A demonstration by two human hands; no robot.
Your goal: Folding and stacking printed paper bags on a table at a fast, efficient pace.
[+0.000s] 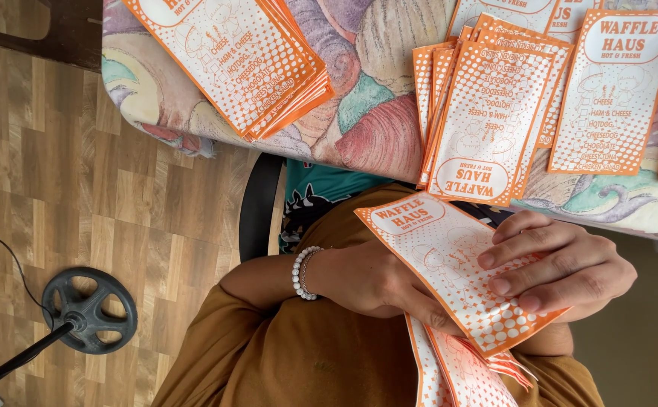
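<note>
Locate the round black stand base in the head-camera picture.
The round black stand base sits on the wooden floor at lower left, left of the person's mustard-sleeved arm.

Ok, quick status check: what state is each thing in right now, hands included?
Left hand: curled under the top paper bag, holding it.
Right hand: fingers pressed flat on the same bag.
Top paper bag: flat, held between both hands over the lap.
Lap bags: loose pile under the hands.
Left stack: fanned, overhanging the table edge.
Middle stack: flat on the tablecloth, turned the opposite way.
Single bag: lying flat on the tablecloth.
</note>
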